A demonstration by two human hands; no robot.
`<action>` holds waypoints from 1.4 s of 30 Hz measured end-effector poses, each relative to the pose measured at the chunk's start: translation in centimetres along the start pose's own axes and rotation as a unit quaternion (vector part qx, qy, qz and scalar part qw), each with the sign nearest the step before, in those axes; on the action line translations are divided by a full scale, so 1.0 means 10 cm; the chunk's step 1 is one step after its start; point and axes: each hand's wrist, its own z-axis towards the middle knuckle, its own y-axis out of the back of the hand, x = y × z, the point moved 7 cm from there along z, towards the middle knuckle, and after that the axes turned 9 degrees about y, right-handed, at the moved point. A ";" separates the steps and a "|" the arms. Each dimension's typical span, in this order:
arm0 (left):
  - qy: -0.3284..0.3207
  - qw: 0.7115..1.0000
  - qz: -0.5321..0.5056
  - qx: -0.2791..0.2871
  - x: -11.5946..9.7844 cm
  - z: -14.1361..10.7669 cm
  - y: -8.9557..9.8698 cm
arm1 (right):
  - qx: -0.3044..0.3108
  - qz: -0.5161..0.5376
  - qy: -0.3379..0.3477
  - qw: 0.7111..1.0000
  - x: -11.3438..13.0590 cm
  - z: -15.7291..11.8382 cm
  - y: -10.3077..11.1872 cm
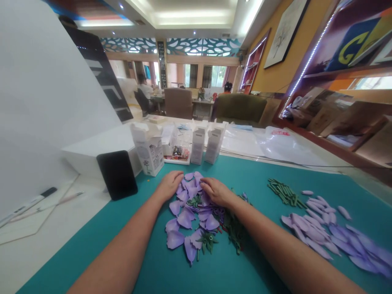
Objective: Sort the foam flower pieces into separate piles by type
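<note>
A heap of purple petal-shaped pieces [185, 217] lies on the teal mat [147, 261] in front of me. My left hand [169, 185] rests at its far left edge, fingers stretched toward the petals. On the far right side, my right hand [216, 191] has its fingers extended against the pile's edge, with no held piece visible. Green leafy pieces [208, 241] sit among the petals. More dark green pieces [234, 230] are bunched to the right, partly behind my right forearm.
White cartons [198, 145] and a small tray [177, 161] stand behind the heap. A black tablet-like panel [118, 175] leans at left, near pens [33, 204]. To the right lie green stems [284, 192], pale lilac pieces [306, 230] and darker purple petals [361, 247]. People sit in the background.
</note>
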 end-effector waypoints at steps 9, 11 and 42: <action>-0.006 0.996 0.089 0.031 0.02 -0.03 -0.27 | 0.023 -0.025 -0.033 0.999 0.01 0.47 -0.11; -0.010 0.994 0.100 0.033 0.04 -0.02 -0.28 | 0.034 -0.027 -0.029 0.999 0.08 0.49 -0.21; -0.129 0.969 0.169 0.129 -0.07 -1.30 -0.33 | -0.253 0.031 -0.089 0.963 -0.37 -1.41 0.64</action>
